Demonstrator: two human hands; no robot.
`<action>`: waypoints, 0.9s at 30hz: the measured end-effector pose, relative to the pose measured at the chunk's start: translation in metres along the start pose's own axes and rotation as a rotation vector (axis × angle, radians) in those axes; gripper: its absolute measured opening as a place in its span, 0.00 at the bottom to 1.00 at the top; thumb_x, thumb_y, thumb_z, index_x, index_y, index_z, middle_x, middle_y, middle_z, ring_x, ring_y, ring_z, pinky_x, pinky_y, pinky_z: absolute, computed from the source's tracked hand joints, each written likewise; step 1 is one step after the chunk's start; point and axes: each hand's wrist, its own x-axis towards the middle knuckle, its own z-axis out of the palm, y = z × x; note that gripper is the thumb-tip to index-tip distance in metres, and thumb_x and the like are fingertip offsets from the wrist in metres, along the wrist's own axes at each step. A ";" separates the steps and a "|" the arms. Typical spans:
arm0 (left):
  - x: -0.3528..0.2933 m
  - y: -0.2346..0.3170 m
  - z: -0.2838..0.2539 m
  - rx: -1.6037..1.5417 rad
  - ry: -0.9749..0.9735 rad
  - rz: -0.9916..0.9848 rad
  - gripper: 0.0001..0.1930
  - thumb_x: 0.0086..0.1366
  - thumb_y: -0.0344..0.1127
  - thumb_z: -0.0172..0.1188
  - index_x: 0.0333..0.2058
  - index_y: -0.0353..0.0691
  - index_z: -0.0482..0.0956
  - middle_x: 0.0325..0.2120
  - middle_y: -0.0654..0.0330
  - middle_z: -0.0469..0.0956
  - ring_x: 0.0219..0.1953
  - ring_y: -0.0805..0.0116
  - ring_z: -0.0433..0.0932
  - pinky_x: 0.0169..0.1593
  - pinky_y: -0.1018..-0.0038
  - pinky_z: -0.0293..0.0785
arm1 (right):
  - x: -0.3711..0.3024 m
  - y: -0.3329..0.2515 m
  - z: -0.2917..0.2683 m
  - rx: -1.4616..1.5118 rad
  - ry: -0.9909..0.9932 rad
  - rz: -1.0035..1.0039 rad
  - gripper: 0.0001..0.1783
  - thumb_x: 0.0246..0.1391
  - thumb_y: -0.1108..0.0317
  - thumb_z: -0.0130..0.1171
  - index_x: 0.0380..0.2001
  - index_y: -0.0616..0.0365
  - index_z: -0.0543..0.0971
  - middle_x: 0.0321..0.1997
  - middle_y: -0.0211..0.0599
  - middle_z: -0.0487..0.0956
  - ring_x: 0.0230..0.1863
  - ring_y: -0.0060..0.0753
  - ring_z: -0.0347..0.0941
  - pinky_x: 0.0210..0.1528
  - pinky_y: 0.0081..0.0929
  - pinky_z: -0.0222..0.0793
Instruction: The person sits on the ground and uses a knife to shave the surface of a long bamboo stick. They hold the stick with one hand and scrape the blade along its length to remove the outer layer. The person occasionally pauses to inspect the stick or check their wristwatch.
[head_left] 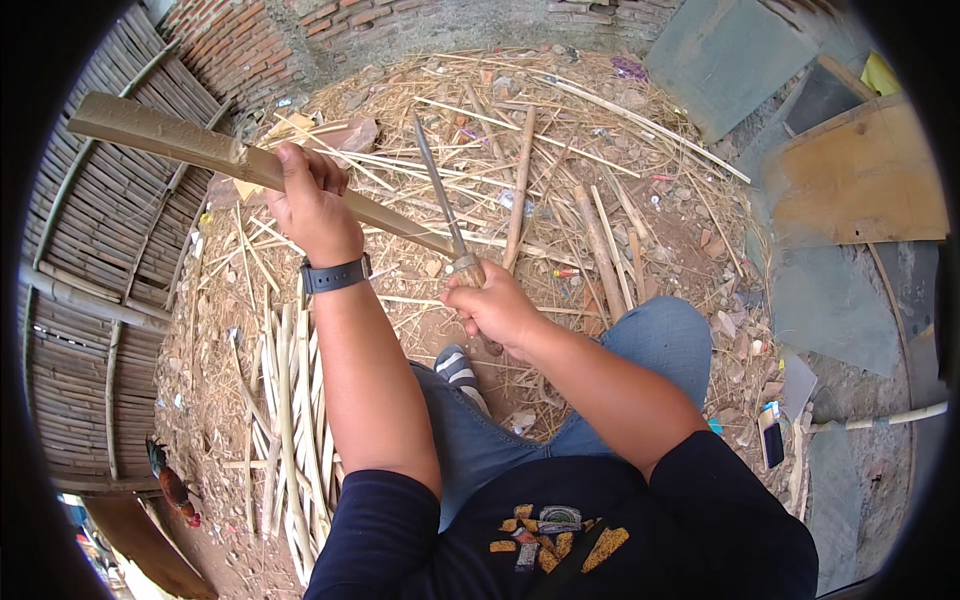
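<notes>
So, using the striped shoe [460, 376] as the landmark: the left hand [315, 205] is clamping around a long bamboo piece [170, 138], about midway along it, and that piece is slanting across beyond the shoe and reaching well off to its left. The right hand [497, 312] is gripping a long knife [436, 185] just beyond the shoe, with the tip pointing away from it. So the hands are working apart, each closed on its own thing. Low on the blade, the knife is crossing the bamboo's end, but I'm not able to tell if the edge is biting in or just sitting alongside

My guess is they're doing a splitting or trimming step, since a pile of pale strips [287, 430] is lying left of the shoe and loose sticks [523, 180] are lying beyond it. If so, the next move is calling for a steady left grip and an edge lined up with the grain. I'd also be minding that denim knee [665, 340] sitting right of the shoe
</notes>
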 end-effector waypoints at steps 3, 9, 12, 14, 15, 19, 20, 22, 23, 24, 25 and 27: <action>-0.005 -0.009 0.006 0.044 -0.074 0.008 0.19 0.73 0.46 0.50 0.23 0.45 0.62 0.16 0.69 0.56 0.18 0.78 0.55 0.24 0.77 0.53 | -0.021 -0.028 -0.032 -0.110 0.021 -0.070 0.12 0.53 0.69 0.62 0.37 0.58 0.71 0.23 0.27 0.69 0.19 0.15 0.63 0.19 0.17 0.61; -0.037 0.011 0.049 0.421 -0.267 0.135 0.16 0.67 0.44 0.60 0.34 0.37 0.68 0.19 0.64 0.68 0.20 0.75 0.67 0.24 0.76 0.64 | -0.022 -0.004 -0.084 -0.038 0.161 -0.134 0.13 0.53 0.69 0.62 0.38 0.57 0.70 0.22 0.26 0.69 0.17 0.18 0.64 0.19 0.20 0.61; -0.065 0.047 0.089 0.751 -0.487 0.402 0.30 0.57 0.43 0.69 0.50 0.33 0.65 0.33 0.55 0.72 0.33 0.65 0.73 0.37 0.70 0.70 | -0.023 0.004 -0.091 0.247 0.190 -0.090 0.10 0.54 0.70 0.60 0.35 0.53 0.68 0.20 0.25 0.67 0.17 0.22 0.64 0.19 0.24 0.63; -0.072 0.060 0.107 0.798 -0.530 0.629 0.40 0.53 0.42 0.71 0.58 0.32 0.59 0.38 0.50 0.72 0.38 0.57 0.74 0.41 0.65 0.71 | -0.023 0.005 -0.090 0.309 0.219 -0.074 0.11 0.54 0.70 0.61 0.35 0.53 0.68 0.19 0.25 0.67 0.17 0.22 0.64 0.20 0.25 0.63; -0.076 0.061 0.117 0.816 -0.557 0.730 0.43 0.52 0.41 0.72 0.60 0.31 0.56 0.41 0.47 0.72 0.40 0.54 0.74 0.43 0.62 0.71 | -0.023 0.005 -0.092 0.336 0.242 -0.069 0.11 0.54 0.70 0.61 0.35 0.53 0.68 0.19 0.25 0.67 0.17 0.22 0.65 0.20 0.26 0.63; -0.102 0.074 0.152 0.849 -0.657 0.960 0.53 0.47 0.37 0.72 0.65 0.30 0.46 0.50 0.41 0.68 0.48 0.44 0.71 0.50 0.53 0.66 | -0.009 0.017 -0.108 0.382 0.162 -0.125 0.09 0.57 0.66 0.58 0.33 0.55 0.69 0.20 0.28 0.69 0.15 0.23 0.66 0.18 0.24 0.64; -0.107 0.072 0.157 0.848 -0.695 0.963 0.55 0.44 0.36 0.72 0.66 0.34 0.46 0.55 0.41 0.65 0.51 0.45 0.70 0.52 0.51 0.63 | -0.006 0.019 -0.113 0.394 0.173 -0.150 0.09 0.60 0.62 0.55 0.35 0.56 0.70 0.21 0.29 0.71 0.16 0.24 0.66 0.18 0.24 0.64; -0.118 0.063 0.164 0.884 -0.707 0.978 0.55 0.44 0.35 0.72 0.67 0.37 0.46 0.55 0.43 0.65 0.51 0.46 0.70 0.52 0.52 0.64 | -0.004 0.015 -0.117 0.443 0.125 -0.176 0.10 0.61 0.61 0.54 0.36 0.56 0.70 0.22 0.29 0.72 0.16 0.24 0.66 0.18 0.24 0.64; -0.123 0.059 0.167 0.901 -0.714 0.986 0.55 0.44 0.35 0.72 0.67 0.38 0.47 0.55 0.45 0.65 0.52 0.46 0.70 0.52 0.53 0.64 | -0.002 0.013 -0.117 0.449 0.115 -0.188 0.10 0.61 0.61 0.54 0.36 0.56 0.70 0.22 0.29 0.72 0.16 0.24 0.66 0.18 0.24 0.64; -0.128 0.052 0.172 0.879 -0.683 0.986 0.55 0.42 0.34 0.72 0.68 0.43 0.47 0.56 0.47 0.64 0.52 0.47 0.70 0.52 0.53 0.63 | -0.001 0.010 -0.119 0.449 0.114 -0.199 0.10 0.61 0.61 0.54 0.36 0.56 0.70 0.22 0.29 0.72 0.16 0.23 0.66 0.18 0.24 0.64; -0.133 0.048 0.174 0.864 -0.675 0.973 0.51 0.46 0.34 0.67 0.68 0.46 0.48 0.55 0.47 0.65 0.51 0.49 0.70 0.51 0.51 0.64 | 0.000 0.007 -0.121 0.451 0.111 -0.207 0.10 0.61 0.61 0.54 0.36 0.56 0.70 0.22 0.29 0.72 0.16 0.23 0.66 0.18 0.24 0.64; -0.141 0.043 0.180 0.834 -0.661 0.949 0.43 0.53 0.32 0.58 0.68 0.51 0.51 0.54 0.46 0.66 0.49 0.51 0.70 0.48 0.48 0.65 | 0.001 0.003 -0.126 0.443 0.122 -0.218 0.10 0.61 0.61 0.54 0.37 0.55 0.70 0.22 0.29 0.72 0.16 0.23 0.66 0.18 0.23 0.64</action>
